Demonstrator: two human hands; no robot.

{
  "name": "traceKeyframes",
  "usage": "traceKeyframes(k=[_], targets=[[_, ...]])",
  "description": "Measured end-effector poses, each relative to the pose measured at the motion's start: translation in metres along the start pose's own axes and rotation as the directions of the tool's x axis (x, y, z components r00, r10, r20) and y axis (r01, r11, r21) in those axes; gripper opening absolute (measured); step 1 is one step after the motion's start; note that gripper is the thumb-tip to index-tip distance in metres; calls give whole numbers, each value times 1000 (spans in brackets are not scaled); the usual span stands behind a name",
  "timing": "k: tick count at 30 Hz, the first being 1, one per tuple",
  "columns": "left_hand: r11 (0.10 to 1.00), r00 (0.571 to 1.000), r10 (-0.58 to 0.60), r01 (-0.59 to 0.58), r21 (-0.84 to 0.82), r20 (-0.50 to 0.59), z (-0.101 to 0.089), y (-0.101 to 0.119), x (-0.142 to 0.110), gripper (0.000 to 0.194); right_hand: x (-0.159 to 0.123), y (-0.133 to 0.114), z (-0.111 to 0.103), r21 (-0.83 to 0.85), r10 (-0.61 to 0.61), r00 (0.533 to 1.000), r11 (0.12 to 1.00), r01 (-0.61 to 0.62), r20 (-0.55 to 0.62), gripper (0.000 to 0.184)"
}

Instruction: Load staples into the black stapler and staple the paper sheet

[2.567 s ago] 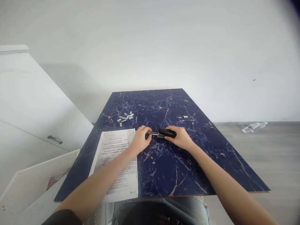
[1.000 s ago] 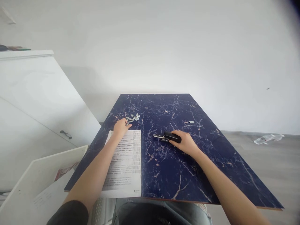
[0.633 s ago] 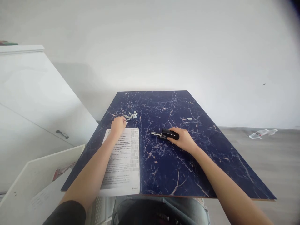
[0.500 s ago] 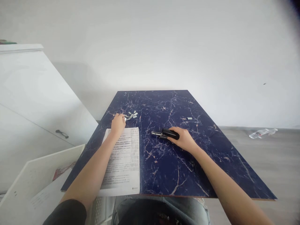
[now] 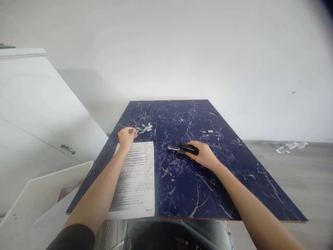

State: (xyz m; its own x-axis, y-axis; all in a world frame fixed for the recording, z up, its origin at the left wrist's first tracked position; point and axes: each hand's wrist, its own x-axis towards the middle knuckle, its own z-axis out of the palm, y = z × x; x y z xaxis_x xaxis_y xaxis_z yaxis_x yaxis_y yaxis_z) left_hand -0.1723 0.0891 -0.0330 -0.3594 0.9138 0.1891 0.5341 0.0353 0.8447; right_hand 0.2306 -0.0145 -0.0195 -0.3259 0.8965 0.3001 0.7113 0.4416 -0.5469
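Note:
My right hand (image 5: 204,153) is wrapped around the rear of a black stapler (image 5: 189,148) on the dark blue table. The stapler's top is raised, and its metal staple channel shows, pointing left. My left hand (image 5: 126,136) is closed in a pinch at the top of a printed sheet (image 5: 140,180); what its fingertips hold, if anything, is too small to make out. Just to the right of those fingers lies a loose pile of small silvery strips of staples (image 5: 145,127). My left forearm covers part of the sheet.
The table (image 5: 182,194) has a dark blue marbled top. A small grey piece (image 5: 210,131) lies toward its right side. An open white drawer (image 5: 28,194) juts out at the left below the cabinet (image 5: 39,104). A clear plastic bottle (image 5: 287,148) lies on the floor at right.
My left hand has drawn back slightly to the left from the pile, its fingertips now raised in a pinch. My right hand and the stapler have stayed in place.

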Motion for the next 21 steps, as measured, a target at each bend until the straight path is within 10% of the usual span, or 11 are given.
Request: traceKeyframes(k=[13, 21], targets=[[980, 979, 199, -200, 12, 51, -1, 34, -20, 28, -1, -1, -1, -6, -3, 1000, 1000, 3, 14, 25], [861, 773, 508, -463, -210, 381, 23, 84, -78, 22, -1, 2, 1, -20, -8, 1000, 1000, 8, 3, 25]])
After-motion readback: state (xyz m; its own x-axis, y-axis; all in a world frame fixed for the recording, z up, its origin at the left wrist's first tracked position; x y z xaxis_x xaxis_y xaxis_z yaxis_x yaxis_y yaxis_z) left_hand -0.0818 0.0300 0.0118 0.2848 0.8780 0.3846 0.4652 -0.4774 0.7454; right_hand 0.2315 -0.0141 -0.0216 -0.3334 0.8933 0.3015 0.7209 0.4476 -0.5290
